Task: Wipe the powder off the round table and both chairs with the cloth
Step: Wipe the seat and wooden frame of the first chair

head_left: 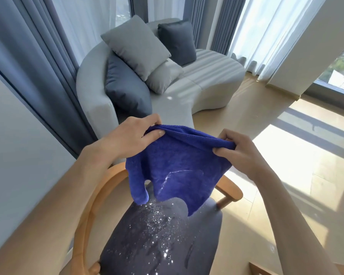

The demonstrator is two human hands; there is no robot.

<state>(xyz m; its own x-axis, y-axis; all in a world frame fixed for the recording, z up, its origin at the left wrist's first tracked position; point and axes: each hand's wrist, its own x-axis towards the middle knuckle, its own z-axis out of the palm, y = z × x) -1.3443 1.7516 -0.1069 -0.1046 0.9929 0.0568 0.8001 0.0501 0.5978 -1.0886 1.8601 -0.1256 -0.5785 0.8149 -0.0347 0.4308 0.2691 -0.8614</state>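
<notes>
A blue cloth (179,165) hangs spread between both hands, with a white powder streak on its face. My left hand (133,135) pinches its upper left corner and my right hand (238,149) pinches its upper right corner. Below it stands a wooden chair (89,211) with a dark grey seat (197,245). White powder (159,221) is scattered over the middle of the seat, just under the cloth's lower edge. The cloth hangs above the seat without touching it. The round table and a second chair are out of view.
A curved light grey sofa (207,82) with several grey and dark cushions stands behind the chair. Blue-grey curtains (38,56) hang at the left and sheer white ones at the right. Sunlit wooden floor (286,147) lies to the right. A grey wall is close on the left.
</notes>
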